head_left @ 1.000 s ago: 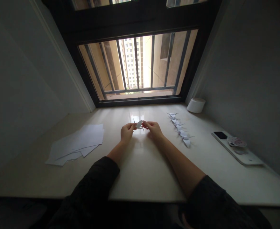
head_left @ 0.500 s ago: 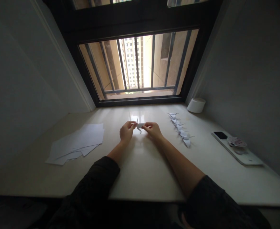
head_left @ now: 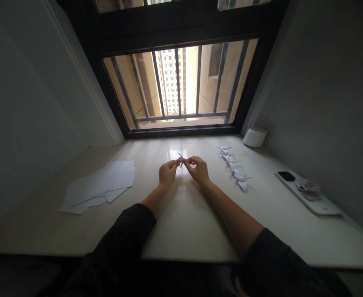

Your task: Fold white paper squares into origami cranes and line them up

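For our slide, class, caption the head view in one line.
Left hand and right hand pinch a folded paper between white sheets and a row of paper cranes.

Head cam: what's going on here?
A person's left hand and right hand are pinching a small folded paper piece between them, over a pale surface below a window. To the right sits a row of folded paper cranes, with a phone farther right. Loose white sheets lie overlapping on the left. The fingers hide much of the held piece, so its exact shape isn't clear.
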A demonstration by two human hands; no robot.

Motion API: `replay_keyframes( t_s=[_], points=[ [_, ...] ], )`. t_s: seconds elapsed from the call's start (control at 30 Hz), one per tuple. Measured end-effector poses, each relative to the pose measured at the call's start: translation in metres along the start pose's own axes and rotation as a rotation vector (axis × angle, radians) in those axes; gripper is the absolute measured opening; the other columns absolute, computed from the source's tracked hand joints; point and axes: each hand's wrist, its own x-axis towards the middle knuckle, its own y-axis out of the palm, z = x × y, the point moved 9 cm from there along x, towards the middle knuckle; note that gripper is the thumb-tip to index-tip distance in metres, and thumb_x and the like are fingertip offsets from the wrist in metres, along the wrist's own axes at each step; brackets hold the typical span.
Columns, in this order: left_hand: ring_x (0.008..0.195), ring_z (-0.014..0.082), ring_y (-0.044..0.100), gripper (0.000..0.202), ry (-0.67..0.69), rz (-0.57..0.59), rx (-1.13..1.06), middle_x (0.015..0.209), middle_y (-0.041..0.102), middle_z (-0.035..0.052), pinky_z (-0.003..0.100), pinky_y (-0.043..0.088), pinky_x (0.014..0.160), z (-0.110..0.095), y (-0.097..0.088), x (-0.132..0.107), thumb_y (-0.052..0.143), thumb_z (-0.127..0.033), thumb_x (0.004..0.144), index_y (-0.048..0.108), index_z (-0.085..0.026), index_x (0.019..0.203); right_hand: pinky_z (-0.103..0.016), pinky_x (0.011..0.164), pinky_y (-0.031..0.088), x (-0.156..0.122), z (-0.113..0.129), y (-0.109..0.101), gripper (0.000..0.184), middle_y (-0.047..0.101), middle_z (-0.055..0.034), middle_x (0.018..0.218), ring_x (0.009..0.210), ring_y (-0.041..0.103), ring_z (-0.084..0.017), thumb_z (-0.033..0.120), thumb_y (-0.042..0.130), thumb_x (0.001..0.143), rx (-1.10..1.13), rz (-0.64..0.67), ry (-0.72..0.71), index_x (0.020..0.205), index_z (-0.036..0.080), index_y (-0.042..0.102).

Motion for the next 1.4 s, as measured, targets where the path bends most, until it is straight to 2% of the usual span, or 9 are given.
replay_keyframes(
  t_s=[0.17,0.43,0.7,0.83,0.93,1.07,1.4],
  points=[
    [0.08,0.0212,0.066,0.035,0.014,-0.036,0.007,0.082,0.072,0.005,0.028,0.046,0.068,0.002,-0.002,0.0,0.054,-0.051,0.079,0.073,-0.022,0.085,-0.027,0.06,0.044,-0.001,-0.018,0.005,0.025,0.065,-0.0013,0.069,0.062,0.057,-0.015,0.043,0.054,0.079,0.087,0.009,0.177,0.073,0.021,0.065],
    [0.078,0.0206,0.065,0.03,0.038,-0.066,0.001,0.084,0.072,0.0041,0.028,0.046,0.068,-0.002,-0.004,-0.004,0.06,-0.05,0.075,0.074,-0.025,0.085,-0.027,0.06,0.043,-0.006,-0.025,0.007,0.031,0.07,-0.0027,0.073,0.066,0.06,-0.017,0.05,0.06,0.073,0.214,-0.031,0.293,0.077,0.022,0.072],
    [0.076,0.0197,0.064,0.031,-0.1,-0.073,-0.229,0.073,0.071,0.0041,0.026,0.046,0.066,0.022,0.006,0.0,0.068,-0.047,0.067,0.073,-0.018,0.076,-0.03,0.065,0.044,-0.011,-0.036,0.013,0.034,0.072,-0.0054,0.075,0.071,0.062,-0.02,0.052,0.066,0.065,0.318,-0.065,0.401,0.074,0.02,0.073],
    [0.079,0.0201,0.064,0.033,-0.157,-0.052,-0.34,0.077,0.071,0.0065,0.028,0.048,0.069,0.032,0.012,0.003,0.069,-0.047,0.066,0.073,-0.017,0.08,-0.031,0.068,0.045,-0.014,-0.04,0.018,0.035,0.072,-0.0053,0.077,0.074,0.062,-0.021,0.052,0.067,0.064,0.435,-0.062,0.441,0.075,0.019,0.073],
    [0.083,0.0212,0.065,0.035,-0.188,-0.045,-0.422,0.082,0.071,0.0088,0.031,0.049,0.074,0.034,0.014,0.004,0.07,-0.046,0.065,0.073,-0.016,0.082,-0.031,0.07,0.044,-0.014,-0.04,0.02,0.034,0.072,-0.005,0.076,0.076,0.062,-0.021,0.051,0.068,0.064,0.523,-0.06,0.457,0.074,0.019,0.073],
    [0.087,0.022,0.064,0.036,-0.258,-0.065,-0.538,0.087,0.071,0.0109,0.035,0.048,0.08,0.035,0.014,0.002,0.073,-0.043,0.063,0.073,-0.014,0.084,-0.03,0.066,0.043,-0.014,-0.042,0.025,0.034,0.071,-0.0057,0.072,0.073,0.061,-0.02,0.049,0.07,0.062,0.632,-0.025,0.507,0.073,0.017,0.074],
    [0.087,0.0195,0.064,0.036,-0.357,-0.03,-0.715,0.087,0.07,0.0105,0.034,0.047,0.086,0.036,0.019,0.0,0.072,-0.042,0.065,0.07,-0.011,0.084,-0.028,0.061,0.043,-0.014,-0.046,0.032,0.033,0.068,-0.0056,0.07,0.069,0.06,-0.017,0.049,0.069,0.06,0.742,0.005,0.593,0.069,0.018,0.072]
  ],
)
